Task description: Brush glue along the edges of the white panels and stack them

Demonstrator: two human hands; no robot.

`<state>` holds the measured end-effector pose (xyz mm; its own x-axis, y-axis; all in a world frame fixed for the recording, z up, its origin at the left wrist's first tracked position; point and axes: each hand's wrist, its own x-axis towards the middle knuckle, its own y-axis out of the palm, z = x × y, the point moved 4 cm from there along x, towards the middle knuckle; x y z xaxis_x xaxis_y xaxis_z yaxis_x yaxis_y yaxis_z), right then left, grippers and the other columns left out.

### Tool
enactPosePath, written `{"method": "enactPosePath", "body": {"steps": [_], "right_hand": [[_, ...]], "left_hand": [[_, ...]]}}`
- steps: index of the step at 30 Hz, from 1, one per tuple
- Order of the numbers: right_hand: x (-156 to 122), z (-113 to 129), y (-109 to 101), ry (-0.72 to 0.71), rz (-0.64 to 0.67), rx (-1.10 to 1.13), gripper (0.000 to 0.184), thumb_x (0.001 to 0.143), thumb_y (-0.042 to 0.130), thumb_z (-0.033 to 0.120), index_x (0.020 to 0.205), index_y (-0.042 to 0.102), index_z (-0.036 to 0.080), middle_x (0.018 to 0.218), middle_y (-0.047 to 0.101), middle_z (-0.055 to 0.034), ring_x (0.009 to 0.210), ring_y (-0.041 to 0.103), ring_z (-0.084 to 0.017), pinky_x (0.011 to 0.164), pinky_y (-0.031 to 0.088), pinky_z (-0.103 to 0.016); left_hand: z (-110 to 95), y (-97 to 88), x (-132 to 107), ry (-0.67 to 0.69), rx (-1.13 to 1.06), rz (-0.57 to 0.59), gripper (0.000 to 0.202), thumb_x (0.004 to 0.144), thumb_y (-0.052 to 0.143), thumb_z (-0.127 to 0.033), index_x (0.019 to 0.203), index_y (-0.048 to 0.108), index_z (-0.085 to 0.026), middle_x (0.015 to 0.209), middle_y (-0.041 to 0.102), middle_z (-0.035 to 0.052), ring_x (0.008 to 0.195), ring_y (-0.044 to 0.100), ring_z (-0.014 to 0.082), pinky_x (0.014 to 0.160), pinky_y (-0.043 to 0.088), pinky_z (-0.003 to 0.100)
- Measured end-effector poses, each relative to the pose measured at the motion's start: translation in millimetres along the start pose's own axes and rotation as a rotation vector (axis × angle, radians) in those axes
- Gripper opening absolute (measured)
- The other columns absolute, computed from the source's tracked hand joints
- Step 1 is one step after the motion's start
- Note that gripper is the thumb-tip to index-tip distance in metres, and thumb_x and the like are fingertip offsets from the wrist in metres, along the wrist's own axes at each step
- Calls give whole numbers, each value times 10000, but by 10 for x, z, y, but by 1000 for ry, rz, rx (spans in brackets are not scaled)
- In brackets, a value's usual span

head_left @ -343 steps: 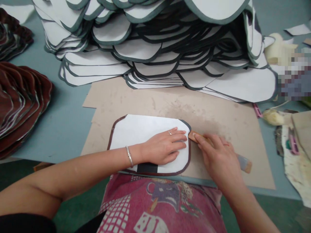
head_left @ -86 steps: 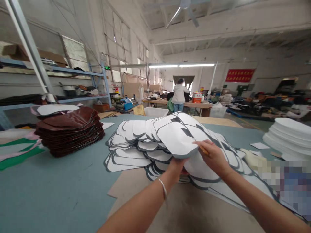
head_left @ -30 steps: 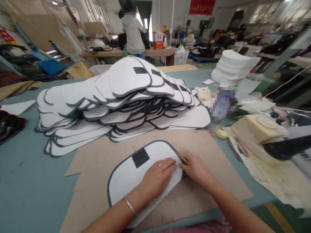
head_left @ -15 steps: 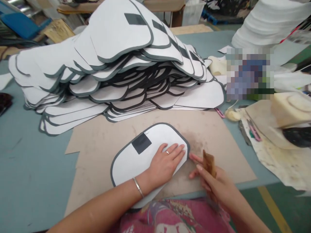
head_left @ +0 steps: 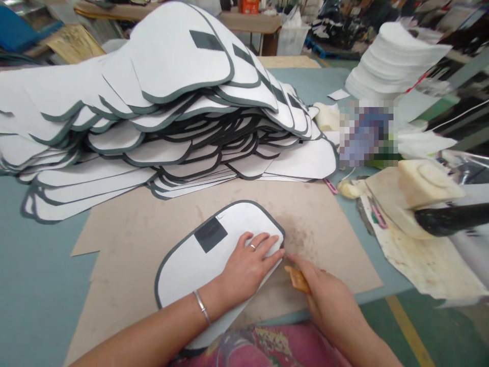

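Note:
A white oblong panel [head_left: 183, 270] with a dark grey border lies on the brown cardboard sheet [head_left: 328, 234] before me. It bears a black square patch [head_left: 211, 235] near its far edge. My left hand [head_left: 246, 265] rests flat on the panel's right part, fingers spread, with a ring and a bracelet on it. At the panel's right edge is my right hand [head_left: 330, 290], its index finger reaching to the border beside my left fingertips. Within its curled fingers sits a flat amber-brown scraper-like piece [head_left: 297, 280]; part of it is hidden by the hand.
A large heap of similar bordered panels [head_left: 179, 66] spreads across the back of the table [head_left: 38, 285]. To the right are a pale foam block [head_left: 428, 183], stained sheets, a pink-handled tool [head_left: 378, 214] and a stack of white sheets [head_left: 393, 61]. A blurred patch hides something there.
My right hand has turned and closed in on the panel's right edge, tilting the brown piece lower. My left fingers bend slightly more on the panel. The whole view has shifted.

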<state>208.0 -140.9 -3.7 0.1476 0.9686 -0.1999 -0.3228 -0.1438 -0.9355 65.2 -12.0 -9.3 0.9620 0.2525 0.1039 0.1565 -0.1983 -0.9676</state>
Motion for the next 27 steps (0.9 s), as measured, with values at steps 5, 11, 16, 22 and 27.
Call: {"method": "enactPosePath", "body": {"steps": [5,11,16,22,27], "right_hand": [[73,-499,-66,199,-409,204,524,974,474,317,1459,349,164,1237,636,-151,1066,665,-219,899,580,-377],[320,-1067,-544,152,-389,87,358,987,429,385,1269,574,220,1263,642,-84,1159,623,-192,1012,504,-323],[666,-1731,-1302,398,-328,-221,416,977,400,341,1279,675,264,1202,643,-133,960,660,-304,855,510,-470],[1176,-1974,-1453,457,-136,-355,420,883,440,150,1083,773,311,1022,683,-107,898,653,-301,738,475,-407],[1180,-1977,-1502,463,-120,-352,425,868,445,142,1108,761,296,1075,685,-115,866,659,-278,741,479,-397]], "left_hand": [[25,30,-18,15,6,-64,343,1052,479,-291,1389,543,-302,1556,440,49,1381,419,292,1075,302,510],[50,45,-34,17,-43,-104,315,1045,490,-269,1345,584,-288,1553,444,67,1391,421,293,1105,295,503],[66,59,-39,1,-78,-116,329,1037,491,-239,1346,589,-292,1553,447,61,1395,427,281,1106,309,489],[66,84,-47,-16,-88,-132,330,1034,502,-240,1344,591,-306,1562,443,35,1406,421,260,1117,313,481],[79,29,-35,-9,-82,-105,367,1015,491,-188,1348,591,-305,1557,451,30,1397,441,259,1107,351,483]]}}
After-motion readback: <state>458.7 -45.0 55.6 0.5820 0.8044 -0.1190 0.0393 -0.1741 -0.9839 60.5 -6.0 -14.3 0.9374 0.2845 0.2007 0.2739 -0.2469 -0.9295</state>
